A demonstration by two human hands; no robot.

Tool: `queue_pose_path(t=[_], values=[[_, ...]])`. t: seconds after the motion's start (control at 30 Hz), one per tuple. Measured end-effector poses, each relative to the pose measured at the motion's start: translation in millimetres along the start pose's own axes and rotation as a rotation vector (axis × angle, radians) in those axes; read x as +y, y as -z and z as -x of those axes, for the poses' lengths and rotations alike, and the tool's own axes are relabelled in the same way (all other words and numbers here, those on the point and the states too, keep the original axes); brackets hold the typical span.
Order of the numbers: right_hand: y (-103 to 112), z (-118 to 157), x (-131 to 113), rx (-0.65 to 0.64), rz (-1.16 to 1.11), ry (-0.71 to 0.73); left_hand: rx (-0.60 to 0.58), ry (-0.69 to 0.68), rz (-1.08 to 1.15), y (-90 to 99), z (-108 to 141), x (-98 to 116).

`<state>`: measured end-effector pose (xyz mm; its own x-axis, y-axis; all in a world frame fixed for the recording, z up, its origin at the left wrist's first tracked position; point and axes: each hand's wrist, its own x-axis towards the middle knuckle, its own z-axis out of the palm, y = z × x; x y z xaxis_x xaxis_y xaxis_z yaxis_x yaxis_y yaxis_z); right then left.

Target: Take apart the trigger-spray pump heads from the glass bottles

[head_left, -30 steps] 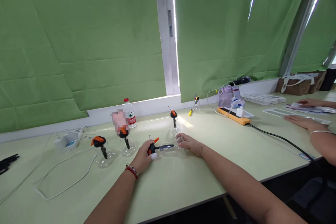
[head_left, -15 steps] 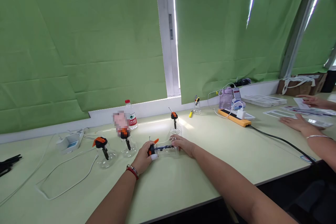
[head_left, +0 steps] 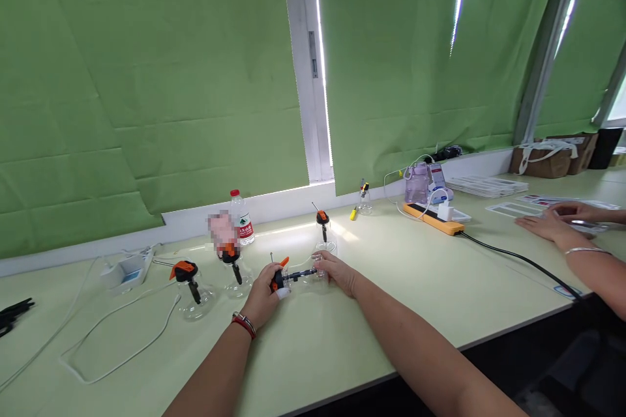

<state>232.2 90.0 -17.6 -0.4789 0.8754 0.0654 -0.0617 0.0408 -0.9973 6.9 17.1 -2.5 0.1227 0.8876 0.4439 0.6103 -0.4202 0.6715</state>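
Note:
I hold a clear glass bottle on its side, low over the table or resting on it; I cannot tell which. It has a black-and-orange top, a thin metal rod and a dark stem inside. My left hand is closed round the top, and my right hand grips the rounded glass base. Similar bottles stand upright nearby: one bottle at left, another bottle beside it, and a third bottle just behind my right hand.
A water bottle stands by the wall. White cables and a white socket box lie left. At right are a yellow screwdriver, an orange power strip, a purple bottle and papers. Another person's hands work at far right.
The view has shifted slightly. Both my hands keep their grip on the bottle. The other person's hands have come together over the papers.

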Motion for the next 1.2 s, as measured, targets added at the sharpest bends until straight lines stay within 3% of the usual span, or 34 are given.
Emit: queue_pose_path(t=[0.33,0.83,1.0,1.2], values=[[2.5,4.1,1.9,-0.033,-0.008,0.065,-0.011,-0.039,-0.069,-3.0,1.1,-3.7],[-3.5,4.2,0.6,0.063,0.091,0.042,-0.022,-0.043,-0.077,-3.5,1.8,1.3],[-3.4,3.2,-1.1,0.154,0.103,0.012,-0.025,-0.056,-0.100,-5.9,2.5,-2.4],[-4.8,5.0,-6.3,0.136,0.088,0.022,-0.044,-0.062,-0.096,-6.9,2.1,-2.0]])
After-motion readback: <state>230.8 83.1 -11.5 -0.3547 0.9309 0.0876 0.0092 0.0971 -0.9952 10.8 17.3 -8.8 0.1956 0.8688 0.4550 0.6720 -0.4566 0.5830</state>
